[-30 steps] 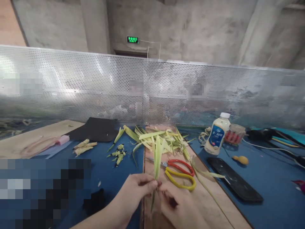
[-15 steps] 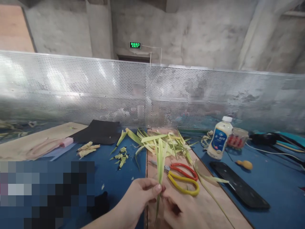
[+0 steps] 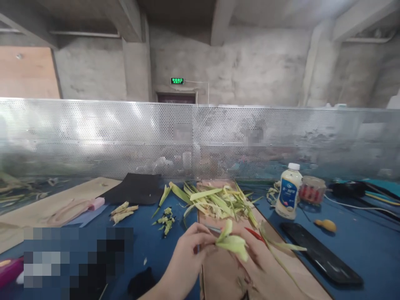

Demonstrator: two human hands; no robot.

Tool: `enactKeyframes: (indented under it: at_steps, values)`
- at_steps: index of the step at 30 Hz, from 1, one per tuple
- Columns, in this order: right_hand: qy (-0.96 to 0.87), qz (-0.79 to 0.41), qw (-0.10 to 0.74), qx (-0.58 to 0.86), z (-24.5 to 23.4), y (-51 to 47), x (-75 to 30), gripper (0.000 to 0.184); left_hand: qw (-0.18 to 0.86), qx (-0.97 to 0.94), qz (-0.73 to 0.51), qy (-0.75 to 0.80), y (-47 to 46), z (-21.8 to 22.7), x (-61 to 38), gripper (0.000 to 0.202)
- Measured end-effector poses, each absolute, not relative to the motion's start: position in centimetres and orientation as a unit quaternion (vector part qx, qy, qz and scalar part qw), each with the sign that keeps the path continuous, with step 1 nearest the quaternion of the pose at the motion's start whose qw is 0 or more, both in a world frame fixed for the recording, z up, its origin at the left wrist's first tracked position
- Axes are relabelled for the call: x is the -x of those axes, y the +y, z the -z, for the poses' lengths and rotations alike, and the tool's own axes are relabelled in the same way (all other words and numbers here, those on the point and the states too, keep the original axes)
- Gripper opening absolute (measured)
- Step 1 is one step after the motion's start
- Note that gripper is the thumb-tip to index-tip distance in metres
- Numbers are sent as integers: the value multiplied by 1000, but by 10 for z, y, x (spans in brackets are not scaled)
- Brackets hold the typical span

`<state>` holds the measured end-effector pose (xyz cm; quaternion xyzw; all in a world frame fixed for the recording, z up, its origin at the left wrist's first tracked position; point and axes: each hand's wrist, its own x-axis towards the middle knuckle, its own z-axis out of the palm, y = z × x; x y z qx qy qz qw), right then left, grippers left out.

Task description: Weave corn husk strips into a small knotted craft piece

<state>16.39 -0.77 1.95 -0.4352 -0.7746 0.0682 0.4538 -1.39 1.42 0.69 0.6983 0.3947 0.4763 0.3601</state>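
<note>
Both hands work over a brown board [image 3: 281, 275] near the table's front edge. My left hand [image 3: 187, 258] pinches one end of a green-yellow leaf strip [image 3: 233, 241], fingers closed on it. My right hand [image 3: 259, 260] is blurred by motion and grips the same leaf, which is bent over between the hands. Red-handled scissors [image 3: 253, 234] lie on the board, mostly hidden behind the leaf and right hand. A heap of green-yellow leaf strips [image 3: 215, 200] lies at the board's far end.
A blue table [image 3: 359, 241] holds a white bottle with a blue label [image 3: 288, 191], a clear jar [image 3: 310, 189], a black flat device [image 3: 321, 256], small leaf scraps [image 3: 165, 216], a black cloth [image 3: 136, 188]. A perforated metal screen [image 3: 93, 137] runs across the back.
The camera has tilted up. The leaf, held upright between the fingertips before, is now bent over sideways between the hands. The right hand has moved up over the scissors.
</note>
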Motion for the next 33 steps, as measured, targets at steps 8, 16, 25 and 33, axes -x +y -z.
enactKeyframes:
  at_steps: [8,16,25,33]
  values:
    - [-824,-161,375,393,-23,-3,-151,17,459,-690,-456,324,14,-3,12,21]
    - [-769,-136,449,435,-2,1,-143,22,401,-744,-430,316,1,-13,11,27]
    - [-726,-105,483,478,1,-8,-148,18,384,-751,-412,345,2,-12,11,28]
    - [-747,-145,478,440,-10,-10,-155,18,488,-691,-426,322,10,0,8,35]
